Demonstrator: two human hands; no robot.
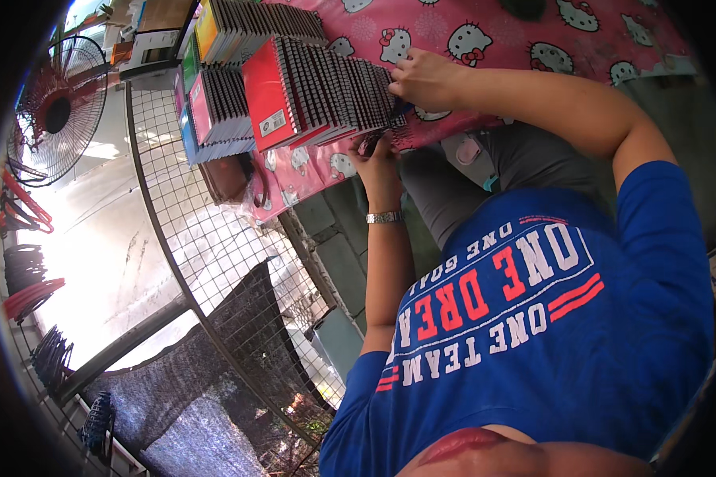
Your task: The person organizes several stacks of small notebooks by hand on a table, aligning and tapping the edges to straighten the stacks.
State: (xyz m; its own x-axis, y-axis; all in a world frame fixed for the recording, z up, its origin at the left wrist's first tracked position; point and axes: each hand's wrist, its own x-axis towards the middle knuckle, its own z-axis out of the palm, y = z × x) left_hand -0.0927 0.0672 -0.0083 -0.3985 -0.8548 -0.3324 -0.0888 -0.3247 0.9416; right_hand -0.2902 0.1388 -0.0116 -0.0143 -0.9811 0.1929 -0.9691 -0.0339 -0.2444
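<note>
A: In the head view, where do the red notebooks (318, 91) lie?
B: In a tight row on the pink-covered bench (513, 48), spiral bindings uppermost, the front red cover facing left.
A: What is the position of the left hand (372, 159)?
B: At the lower right end of the row, below a watch (384, 217), with fingers partly curled against a dark item; the grip itself is too obscured to tell.
A: And the right hand (424, 78)?
B: At the upper right end of the row, palm down, fingers bent and nearly closed, fingertips at the last notebooks; whether it holds one, I cannot tell.
A: Which items flank the row?
B: Yellow notebooks (224, 36) behind it, pink notebooks (215, 111) just to its left, blue notebooks (192, 141) beneath those.
A: And farther left?
B: A wire mesh (163, 159) and, beyond it, a round fan (56, 114).
</note>
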